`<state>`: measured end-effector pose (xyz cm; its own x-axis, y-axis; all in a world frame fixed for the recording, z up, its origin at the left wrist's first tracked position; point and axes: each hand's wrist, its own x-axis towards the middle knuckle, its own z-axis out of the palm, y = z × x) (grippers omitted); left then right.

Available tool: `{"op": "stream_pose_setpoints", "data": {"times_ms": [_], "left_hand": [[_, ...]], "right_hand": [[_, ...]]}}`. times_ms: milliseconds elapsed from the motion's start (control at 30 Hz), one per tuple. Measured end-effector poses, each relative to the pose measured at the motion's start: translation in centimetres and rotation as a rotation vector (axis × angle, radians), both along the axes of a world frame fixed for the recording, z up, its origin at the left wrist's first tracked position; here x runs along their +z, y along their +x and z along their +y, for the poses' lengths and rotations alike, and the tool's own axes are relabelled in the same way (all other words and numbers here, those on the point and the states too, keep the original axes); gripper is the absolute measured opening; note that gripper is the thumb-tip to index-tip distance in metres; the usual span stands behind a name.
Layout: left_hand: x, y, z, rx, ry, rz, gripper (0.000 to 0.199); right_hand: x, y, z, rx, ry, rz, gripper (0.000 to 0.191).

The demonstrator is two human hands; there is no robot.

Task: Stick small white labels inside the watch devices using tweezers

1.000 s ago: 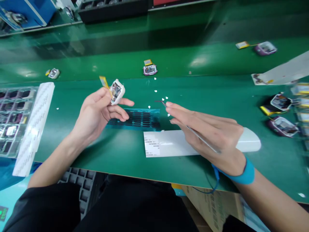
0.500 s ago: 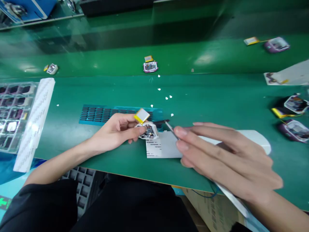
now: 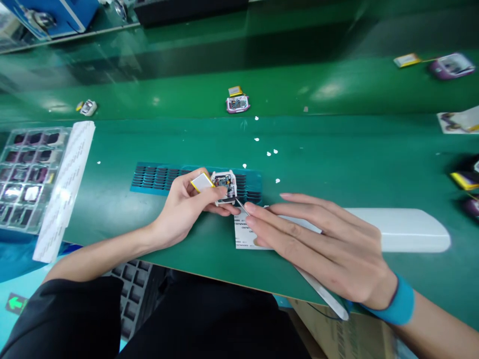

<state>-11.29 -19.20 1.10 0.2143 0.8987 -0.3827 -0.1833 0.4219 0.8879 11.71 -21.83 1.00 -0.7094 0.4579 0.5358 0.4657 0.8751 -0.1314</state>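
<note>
My left hand (image 3: 187, 202) grips a small white device housing (image 3: 225, 185) with its circuit board facing up, the thumb lying on the board. A yellow-edged battery (image 3: 202, 183) sticks out to the left of the housing, over the fingers. Between thumb and fingers, my right hand (image 3: 318, 239) pinches a thin metal tool (image 3: 242, 205), its tip at the lower right corner of the housing. A dark strip (image 3: 225, 200) lies along the lower edge there. Beneath the hands are a printed white sheet (image 3: 247, 234) and a teal sheet of dark strips (image 3: 153, 178).
Behind stands a purple housing with a battery (image 3: 238, 103); a smaller white one (image 3: 88, 107) is at left. A clear tray (image 3: 32, 179) and a long white strip (image 3: 67, 189) lie left. More housings are at right, near a white rounded panel (image 3: 407, 229). Small white dots dot the mat.
My left hand has turned the housing, and the battery now points left. My right hand has moved left, bringing the tool tip and dark strip to the housing's lower edge. The view has shifted slightly.
</note>
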Motion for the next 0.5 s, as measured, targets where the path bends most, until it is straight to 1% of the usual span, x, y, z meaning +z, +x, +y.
{"op": "stream_pose_setpoints", "data": {"times_ms": [167,367,500], "left_hand": [[-0.05,0.25,-0.1,0.003,0.036,0.024,0.039],[-0.37,0.21,-0.28,-0.001,0.089,0.069,0.031],[-0.48,0.16,-0.3,-0.01,0.142,0.062,0.028]], "right_hand": [[-0.1,-0.39,0.19,0.008,0.066,-0.001,0.024],[0.06,-0.81,0.22,0.011,0.105,-0.026,0.021],[0.1,-0.9,0.06,-0.01,0.08,-0.002,0.019]]}}
